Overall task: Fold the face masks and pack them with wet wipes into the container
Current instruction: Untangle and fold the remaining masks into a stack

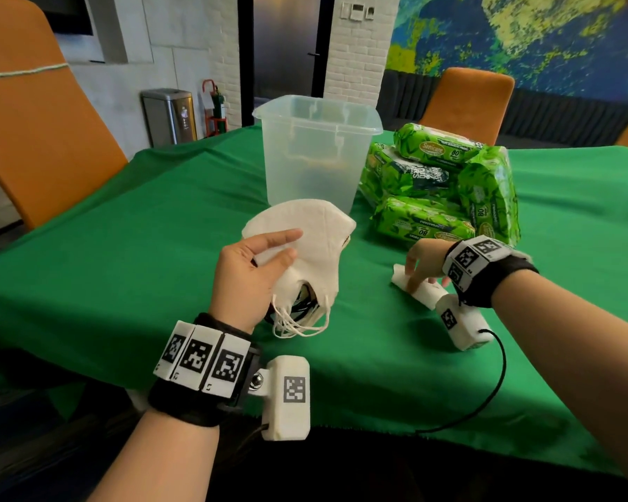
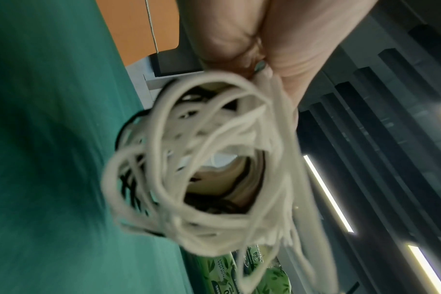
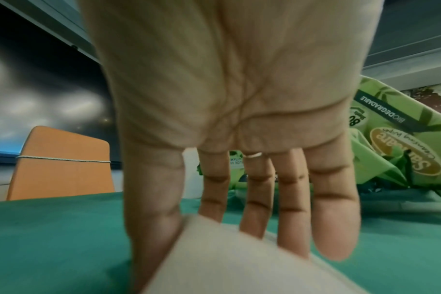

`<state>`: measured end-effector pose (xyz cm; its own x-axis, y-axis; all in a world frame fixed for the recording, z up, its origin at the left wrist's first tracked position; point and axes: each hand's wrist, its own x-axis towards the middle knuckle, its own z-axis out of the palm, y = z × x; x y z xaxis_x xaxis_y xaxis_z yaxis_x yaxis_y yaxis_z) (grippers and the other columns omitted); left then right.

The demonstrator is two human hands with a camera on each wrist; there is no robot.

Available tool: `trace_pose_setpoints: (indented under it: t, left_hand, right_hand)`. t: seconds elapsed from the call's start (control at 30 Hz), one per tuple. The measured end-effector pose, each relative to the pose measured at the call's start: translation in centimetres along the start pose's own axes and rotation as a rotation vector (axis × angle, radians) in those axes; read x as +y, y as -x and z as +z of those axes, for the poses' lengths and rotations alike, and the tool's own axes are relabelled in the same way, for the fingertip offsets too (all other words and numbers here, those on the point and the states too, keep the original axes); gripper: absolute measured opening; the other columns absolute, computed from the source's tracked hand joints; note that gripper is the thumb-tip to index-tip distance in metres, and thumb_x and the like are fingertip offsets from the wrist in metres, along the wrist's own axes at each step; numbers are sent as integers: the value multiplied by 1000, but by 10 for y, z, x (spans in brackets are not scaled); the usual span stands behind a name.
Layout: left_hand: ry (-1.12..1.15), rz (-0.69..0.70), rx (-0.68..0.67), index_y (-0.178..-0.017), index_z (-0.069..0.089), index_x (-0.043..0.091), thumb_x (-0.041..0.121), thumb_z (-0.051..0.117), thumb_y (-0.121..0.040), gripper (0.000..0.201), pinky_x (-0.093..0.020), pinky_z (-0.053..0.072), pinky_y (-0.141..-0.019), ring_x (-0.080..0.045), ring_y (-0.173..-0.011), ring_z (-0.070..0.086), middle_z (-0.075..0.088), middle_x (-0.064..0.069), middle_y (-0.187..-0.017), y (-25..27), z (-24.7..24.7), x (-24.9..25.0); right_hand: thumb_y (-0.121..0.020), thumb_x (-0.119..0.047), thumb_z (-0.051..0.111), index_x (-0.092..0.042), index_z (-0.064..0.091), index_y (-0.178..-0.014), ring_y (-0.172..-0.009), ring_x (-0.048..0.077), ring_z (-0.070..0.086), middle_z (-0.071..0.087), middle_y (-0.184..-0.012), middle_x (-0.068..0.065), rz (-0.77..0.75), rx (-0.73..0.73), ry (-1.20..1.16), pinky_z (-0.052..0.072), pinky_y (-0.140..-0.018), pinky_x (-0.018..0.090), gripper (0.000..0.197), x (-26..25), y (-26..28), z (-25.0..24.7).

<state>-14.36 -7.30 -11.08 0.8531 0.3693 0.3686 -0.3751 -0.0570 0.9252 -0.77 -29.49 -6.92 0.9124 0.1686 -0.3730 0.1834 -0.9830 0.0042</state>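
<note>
— What can I read from here?
— The green plastic wet-wipe packs (image 1: 437, 182) say "Sanicare" and "80"; past my right hand, one pack (image 3: 411, 139) reads "BIODEGRADABLE" and "Cleansing Wipes".
— Anything else?
— "ALOE VERA" on another pack (image 2: 224, 272).

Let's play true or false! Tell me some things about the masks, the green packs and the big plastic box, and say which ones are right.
1. The left hand holds a stack of white masks. True.
2. The clear container lies on its side. False: it stands upright.
3. The right hand is on a folded mask lying on the green tablecloth. True.
4. The wet wipe packs are red. False: they are green.
5. The packs are inside the container. False: they are piled on the cloth beside it.
</note>
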Motion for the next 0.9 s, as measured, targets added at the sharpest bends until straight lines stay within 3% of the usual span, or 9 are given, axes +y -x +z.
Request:
trace_pose_setpoints:
  t: [0.2,0.3,0.37,0.43,0.53,0.57,0.67,0.77,0.9]
  left_hand:
    - [-20,-56,63,-85,70,29,0,64,-84,30,-40,48,-99,-11,-100,62,68,12,-97,-1,1,0]
    - [-52,-71,115,-88,69,28,2,61,-86,28,-32,46,-101,-6,-98,61,68,9,-100,-4,1,1]
    - [-14,-81,135,-90,69,24,7,61,-88,19,-20,46,-95,2,-91,60,69,2,-103,-5,3,5]
    - [73,-112,160,-84,71,20,18,61,-89,11,-25,48,-92,-7,-90,63,70,0,-97,-6,6,10]
    - [208,-138,148,-69,76,20,48,69,-76,30,-40,50,-87,-26,-89,65,72,-7,-86,-5,5,17]
    - [212,-133,134,-65,76,21,54,72,-68,33,-40,50,-82,-25,-83,64,70,-10,-82,-4,4,19]
    - [175,-108,132,-57,74,22,36,73,-69,18,-34,49,-74,-17,-69,58,69,-1,-66,-2,4,21]
    - [88,-106,159,-66,73,22,9,71,-77,17,-37,53,-82,-16,-70,62,70,8,-64,-4,-1,14]
    - [56,-97,213,-66,70,25,6,69,-79,23,-38,52,-84,-14,-70,62,69,12,-62,-5,-4,9]
  right_hand:
    - [-77,-23,73,-9,69,-91,-54,9,48,51,-60,-6,-79,231,-78,38,-43,15,21,-9,1,-13]
    - [-74,-21,75,-15,56,-66,-65,16,50,55,-67,-1,-272,457,-376,40,-54,22,21,-24,23,-36]
    - [-72,-17,76,-16,54,-66,-71,20,56,65,-79,9,-463,528,-561,47,-67,31,23,-42,44,-48]
    - [-71,-16,77,-16,57,-70,-76,22,60,67,-88,16,-622,490,-602,50,-75,32,20,-64,63,-50]
    - [-75,-18,75,-19,53,-73,-83,20,56,57,-86,1,-713,438,-353,39,-65,13,22,-92,75,-39]
    - [-75,-18,74,-19,52,-75,-84,19,55,54,-88,0,-728,438,-277,37,-64,14,22,-98,76,-34]
    - [-73,-20,76,-19,51,-77,-84,23,50,54,-96,11,-769,419,-223,40,-76,29,26,-107,73,-23]
    - [-67,-26,81,-22,52,-79,-79,19,44,52,-98,12,-782,396,-309,42,-79,31,31,-108,71,-16]
    - [-70,-31,78,-26,54,-76,-71,15,49,58,-86,4,-770,401,-521,44,-73,32,25,-105,66,-9]
